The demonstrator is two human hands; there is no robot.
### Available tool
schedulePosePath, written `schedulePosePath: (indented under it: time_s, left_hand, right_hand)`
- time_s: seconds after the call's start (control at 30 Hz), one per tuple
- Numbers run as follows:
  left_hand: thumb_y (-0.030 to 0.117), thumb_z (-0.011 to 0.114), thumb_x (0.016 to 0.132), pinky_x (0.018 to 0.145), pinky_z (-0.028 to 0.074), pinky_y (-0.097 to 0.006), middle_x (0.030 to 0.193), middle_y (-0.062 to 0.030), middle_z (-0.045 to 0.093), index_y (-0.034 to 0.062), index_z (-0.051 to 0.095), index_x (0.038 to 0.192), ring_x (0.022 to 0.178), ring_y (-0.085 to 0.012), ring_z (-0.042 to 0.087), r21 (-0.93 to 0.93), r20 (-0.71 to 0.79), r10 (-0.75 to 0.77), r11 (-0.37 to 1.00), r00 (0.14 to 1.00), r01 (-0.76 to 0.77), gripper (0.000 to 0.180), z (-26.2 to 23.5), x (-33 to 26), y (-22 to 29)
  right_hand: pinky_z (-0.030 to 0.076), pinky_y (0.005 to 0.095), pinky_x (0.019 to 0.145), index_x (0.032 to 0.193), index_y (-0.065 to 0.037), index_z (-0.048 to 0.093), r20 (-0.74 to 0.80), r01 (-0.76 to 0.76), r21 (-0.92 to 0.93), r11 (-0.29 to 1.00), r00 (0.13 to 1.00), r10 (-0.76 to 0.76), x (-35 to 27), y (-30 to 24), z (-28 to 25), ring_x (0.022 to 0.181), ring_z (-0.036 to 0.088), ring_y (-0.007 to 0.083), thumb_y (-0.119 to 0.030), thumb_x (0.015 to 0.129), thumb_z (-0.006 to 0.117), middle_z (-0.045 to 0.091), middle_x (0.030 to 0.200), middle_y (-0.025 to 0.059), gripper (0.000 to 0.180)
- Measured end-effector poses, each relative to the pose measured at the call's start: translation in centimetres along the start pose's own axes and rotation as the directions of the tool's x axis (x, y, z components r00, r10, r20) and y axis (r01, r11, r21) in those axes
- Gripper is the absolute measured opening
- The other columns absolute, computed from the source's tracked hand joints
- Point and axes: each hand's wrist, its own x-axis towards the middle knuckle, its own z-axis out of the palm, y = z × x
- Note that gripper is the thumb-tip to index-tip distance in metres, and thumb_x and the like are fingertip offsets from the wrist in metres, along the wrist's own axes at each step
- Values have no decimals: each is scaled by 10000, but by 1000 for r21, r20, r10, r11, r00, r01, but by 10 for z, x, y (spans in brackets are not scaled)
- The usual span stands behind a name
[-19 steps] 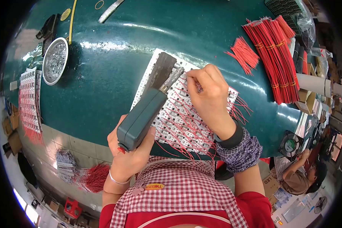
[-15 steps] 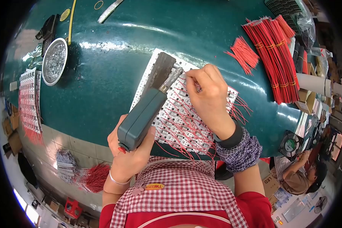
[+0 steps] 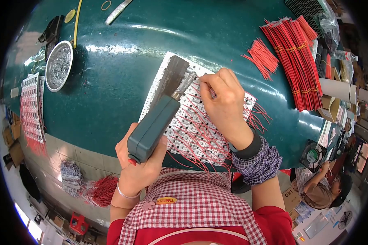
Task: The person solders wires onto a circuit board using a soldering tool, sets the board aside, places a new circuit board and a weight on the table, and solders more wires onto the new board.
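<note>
**Gun [image 3: 153,128] above the board [image 3: 173,132]**

Probably rigid, fairly hefty, possibly hot at the tip [image 3: 187,84], toward one o'clock; best held well behind it, as now, wrapped in the left hand [image 3: 141,171] at seven. At two, right hand [image 3: 225,100] pinched narrow; any wire inside impossible to tell. Wires [image 3: 259,116] likely limp. Beneath, counter [image 3: 114,90]; farther toward two, red bundle [image 3: 294,65].

glossy green table [image 3: 110,90], pale tiled floor [image 3: 98,151], red stool [image 3: 78,223]

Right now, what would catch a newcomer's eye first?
At centre, the left hand grips a dark green tool above a white panel bristling with red wires. The right hand pinches near the tool's tip. Tied red bundles lie at the table's right.
</note>
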Motion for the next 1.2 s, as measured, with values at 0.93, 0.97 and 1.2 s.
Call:
schedulePosePath:
  time_s: [0.93, 0.97, 1.2]
  left_hand:
    - [-79, 717, 797, 521, 442, -222, 871, -75, 665, -53, 640, 1120, 599, -94, 570, -52, -94, -24, 998, 995, 20, 333, 0, -11, -15]
    - [-79, 717, 796, 521, 441, -221, 863, -70, 661, -52, 639, 1124, 600, -93, 568, -83, -81, -65, 995, 995, 59, 339, -1, -12, -15]
    - [-85, 719, 795, 521, 436, -218, 854, -67, 657, -53, 635, 1126, 603, -92, 566, -115, -109, -95, 990, 990, 82, 343, -1, -13, -14]
  right_hand:
    - [474, 415, 719, 849, -18, 654, 47, -102, -191, 976, 993, 113, 29, 85, -66, 841, 581, 321, -21, 800, 707, 583, 837, 120, 72]
    - [474, 419, 721, 853, -22, 650, 57, -69, -204, 976, 995, 82, 30, 89, -63, 851, 580, 318, -24, 799, 709, 583, 846, 118, 80]
    - [485, 423, 732, 867, -31, 625, 114, 25, -324, 946, 993, 13, 35, 92, -58, 866, 577, 308, -31, 800, 708, 579, 871, 108, 107]
